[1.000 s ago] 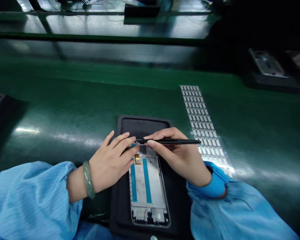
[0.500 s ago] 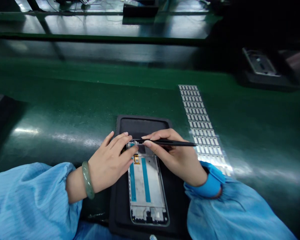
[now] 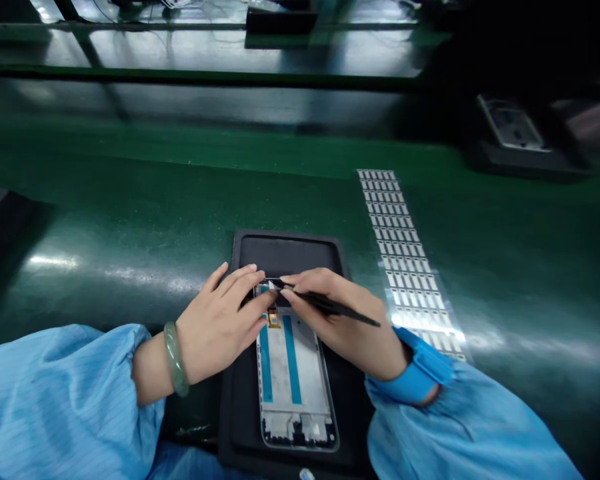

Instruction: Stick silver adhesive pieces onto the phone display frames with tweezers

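A silvery phone frame (image 3: 307, 363), marked with two blue strips (image 3: 293, 360), is cradled in a black tray (image 3: 290, 252) on the green surface (image 3: 155, 213). Its upper end is touched by the left hand (image 3: 217, 323), fingers loosely spread; black tweezers (image 3: 340, 307) are pinched in the right hand's (image 3: 350, 320) closed grip. Beyond, white labels (image 3: 405, 247) are laid.

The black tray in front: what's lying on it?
On the black tray lies a phone frame with blue strips. The left hand covers part of its upper end; what's under the fingers can't be seen.

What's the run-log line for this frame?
left hand: fingers on phone frame top | right hand: black tweezers, tips at frame top | frame: on black tray
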A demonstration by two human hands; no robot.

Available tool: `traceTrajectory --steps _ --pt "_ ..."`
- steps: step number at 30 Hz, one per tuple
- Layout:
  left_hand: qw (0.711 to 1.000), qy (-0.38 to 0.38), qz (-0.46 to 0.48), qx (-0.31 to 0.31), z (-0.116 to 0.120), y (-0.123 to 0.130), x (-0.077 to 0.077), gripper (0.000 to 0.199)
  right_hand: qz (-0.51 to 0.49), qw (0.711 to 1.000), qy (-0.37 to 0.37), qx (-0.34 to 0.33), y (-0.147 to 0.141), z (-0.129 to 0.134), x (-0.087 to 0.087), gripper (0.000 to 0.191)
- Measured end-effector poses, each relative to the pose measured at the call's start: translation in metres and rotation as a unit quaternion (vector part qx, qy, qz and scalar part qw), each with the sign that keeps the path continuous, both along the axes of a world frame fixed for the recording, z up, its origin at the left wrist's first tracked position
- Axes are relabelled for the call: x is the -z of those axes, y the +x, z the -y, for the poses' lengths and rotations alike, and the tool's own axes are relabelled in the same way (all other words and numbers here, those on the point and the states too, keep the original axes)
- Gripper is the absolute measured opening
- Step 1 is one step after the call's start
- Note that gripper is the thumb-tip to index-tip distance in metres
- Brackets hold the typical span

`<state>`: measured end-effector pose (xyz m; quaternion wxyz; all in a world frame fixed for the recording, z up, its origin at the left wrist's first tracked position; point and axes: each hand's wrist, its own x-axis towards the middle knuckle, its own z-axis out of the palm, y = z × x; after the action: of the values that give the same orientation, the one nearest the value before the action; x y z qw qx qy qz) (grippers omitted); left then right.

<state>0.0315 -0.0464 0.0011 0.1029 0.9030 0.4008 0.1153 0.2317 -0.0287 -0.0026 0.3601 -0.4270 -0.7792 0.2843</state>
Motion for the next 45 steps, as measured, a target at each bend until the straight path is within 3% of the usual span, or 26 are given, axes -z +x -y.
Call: traceTrajectory --steps 3,5,9,14,20,27,45 --pt "1.0 0.0 -0.004 -0.002 0.0 0.0 0.0 0.034 0.011 0.999 0.026 -0.025 0.001 0.003 0.0 0.014" --pt "1.0 0.002 -0.005 0.0 -0.001 0.0 0.0 0.034 -0.027 0.999 0.021 0.012 0.001 0.003 -0.001 0.017" --pt "1.0 0.001 -0.003 0.002 -0.001 0.0 -0.001 0.034 -0.166 0.978 -0.059 0.11 0.0 0.001 -0.006 0.018" --pt "1.0 0.0 0.002 0.002 -0.001 0.0 0.0 0.033 -0.218 0.961 -0.148 0.08 -0.005 -0.004 -0.007 0.017" --pt "1.0 -0.007 0.0 0.003 -0.001 0.0 0.0 0.034 -0.195 0.968 -0.143 0.069 -0.006 -0.004 -0.004 0.016" --pt "1.0 -0.006 0.001 -0.001 0.0 0.0 0.0 0.034 -0.111 0.989 -0.08 0.051 -0.005 -0.004 -0.001 0.013" --pt "1.0 -0.003 0.005 -0.001 -0.001 0.0 0.001 0.035 -0.028 0.997 -0.041 0.062 -0.011 -0.005 -0.005 0.013"
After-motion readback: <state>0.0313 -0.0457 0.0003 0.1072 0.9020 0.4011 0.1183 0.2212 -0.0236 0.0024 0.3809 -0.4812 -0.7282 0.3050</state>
